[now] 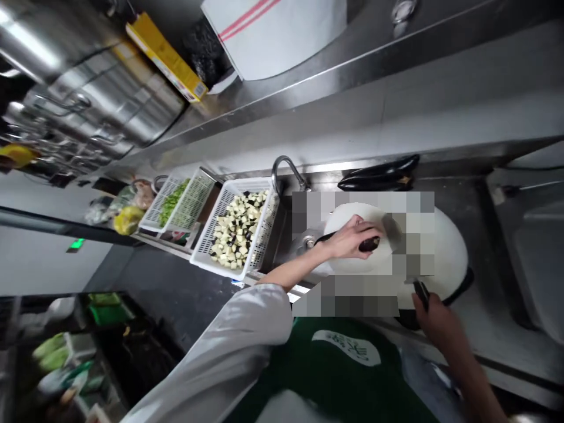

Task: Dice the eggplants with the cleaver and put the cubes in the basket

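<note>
My left hand [348,239] is wrapped round a dark purple eggplant [369,244] over a round white cutting board [452,247]. Its dark tip also shows on the wrist side. My right hand [436,320] grips the dark handle of a knife [422,295] at the board's near right side. Part of the blade is lost in a pixelated patch that covers much of the board. Two whole eggplants [379,176] lie behind the board against the wall. To the left, a white plastic basket [258,258] holds diced eggplant [235,232].
A curved faucet [284,160] rises between basket and board. Further left stands another white basket [196,197] with chopped greens [174,202], beside bagged produce [127,217]. Large steel pots [118,94], a yellow box [167,56] and a white sack [286,35] sit on the upper shelf.
</note>
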A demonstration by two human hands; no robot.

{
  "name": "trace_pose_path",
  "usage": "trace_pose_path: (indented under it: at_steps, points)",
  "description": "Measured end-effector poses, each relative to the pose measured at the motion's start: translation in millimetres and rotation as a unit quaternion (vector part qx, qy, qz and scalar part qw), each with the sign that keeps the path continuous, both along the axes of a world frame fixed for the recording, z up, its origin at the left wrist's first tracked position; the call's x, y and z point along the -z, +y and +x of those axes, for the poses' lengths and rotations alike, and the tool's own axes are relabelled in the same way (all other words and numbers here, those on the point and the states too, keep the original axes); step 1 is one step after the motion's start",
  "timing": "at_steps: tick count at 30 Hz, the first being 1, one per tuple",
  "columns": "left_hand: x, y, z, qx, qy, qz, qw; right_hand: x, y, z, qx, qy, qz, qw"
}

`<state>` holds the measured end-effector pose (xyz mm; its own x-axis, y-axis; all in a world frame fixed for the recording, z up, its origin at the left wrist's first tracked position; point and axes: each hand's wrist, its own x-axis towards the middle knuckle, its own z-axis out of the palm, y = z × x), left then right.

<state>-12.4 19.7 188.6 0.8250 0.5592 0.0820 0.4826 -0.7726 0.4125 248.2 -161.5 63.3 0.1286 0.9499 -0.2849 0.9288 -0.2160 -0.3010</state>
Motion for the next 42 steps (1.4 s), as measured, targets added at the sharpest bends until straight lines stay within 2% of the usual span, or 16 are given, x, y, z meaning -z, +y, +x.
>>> trace_pose_path:
  at_steps: [2,4,7,10,13,16,19,24,28,34,42]
  points:
    - [27.6,-3,16,0.035,0.019,-0.031,0.999,-15.3,0,-9,0.006,-0.005,-0.017,1.000]
    - [48.1,-9,14,0.036,0.019,-0.054,0.998,-29.3,4,-20,0.004,-0.001,-0.035,0.999]
    - [61.9,-5,-9,-0.040,0.047,-0.039,0.997,-38.8,10,-29,0.012,0.009,-0.039,0.999]
    - [62.0,7,-30,-0.107,0.113,-0.004,0.988,-38.8,8,-31,0.021,0.030,-0.049,0.998]
    - [60.8,9,-36,-0.120,0.185,0.043,0.974,-36.5,6,-30,0.023,0.029,-0.057,0.998]
    - [60.8,-2,-33,-0.125,0.219,0.074,0.965,-35.9,6,-31,0.023,0.010,-0.065,0.998]
    - [60.9,-19,-30,-0.096,0.204,0.075,0.971,-38.6,8,-34,0.018,0.005,-0.074,0.997]
    - [69.4,-38,-26,-0.032,0.123,0.013,0.992,-49.9,7,-38,0.018,0.000,-0.078,0.997]
    - [74.7,-34,-25,-0.038,0.083,-0.026,0.995,-60.7,-13,-34,0.024,0.009,-0.064,0.998]
    - [71.7,-25,-25,-0.052,0.070,-0.047,0.995,-69.5,-55,-33,-0.001,0.046,-0.024,0.999]
    - [74.8,-25,-16,-0.067,0.103,-0.031,0.992,-79.9,-64,-39,0.014,0.062,-0.062,0.996]
